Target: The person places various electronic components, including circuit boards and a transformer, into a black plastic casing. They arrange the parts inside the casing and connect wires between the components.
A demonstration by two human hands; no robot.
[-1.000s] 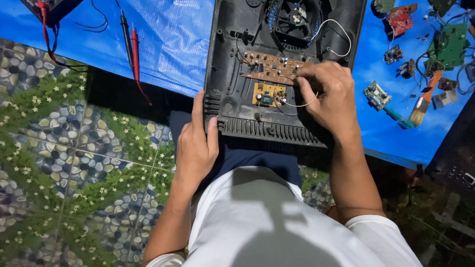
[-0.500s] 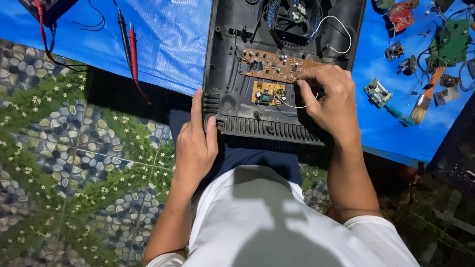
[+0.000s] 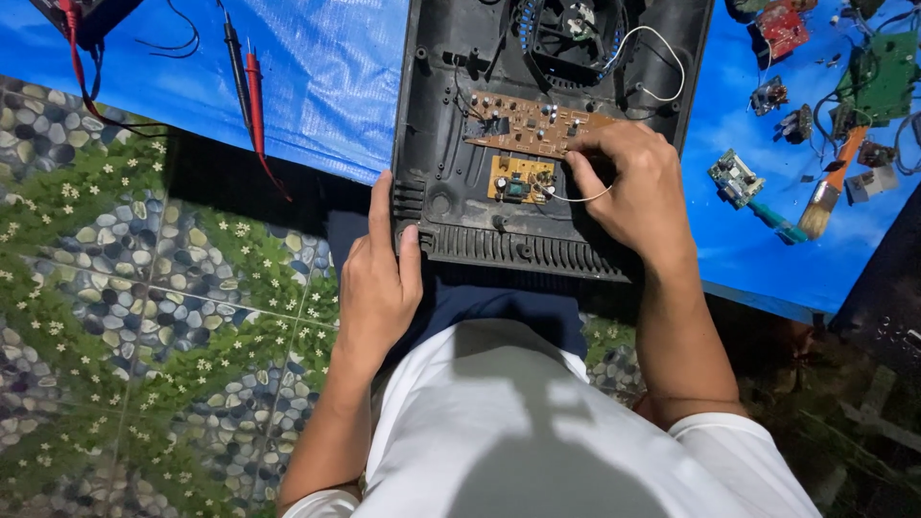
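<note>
- The blue tarp point(image 3: 317, 77) covered the floor's far side; pebble-patterned tiles point(image 3: 125, 288) lay nearer the person.
- An open black appliance casing point(image 3: 436, 115) rested partly on the tarp, its vented edge against the person's lap, its fan point(image 3: 576, 24) at the far end.
- The left hand point(image 3: 379, 288) braced the casing's near-left corner, fingers pressed together and laid flat along the edge, thumb apart. A firm hold there seemed wise to stop the shell shifting.
- The right hand point(image 3: 633, 192) sat over the casing's middle, fingertips pinching a thin white wire point(image 3: 580, 199) beside the small yellow board point(image 3: 518, 179); the long brown circuit board point(image 3: 532, 125) lay just beyond.
- In my judgement, the wire wanted a gentle pull, clear of neighbouring components.
- Red and black probes point(image 3: 251, 86) lay well apart at left; a paintbrush point(image 3: 827, 197) at right.
</note>
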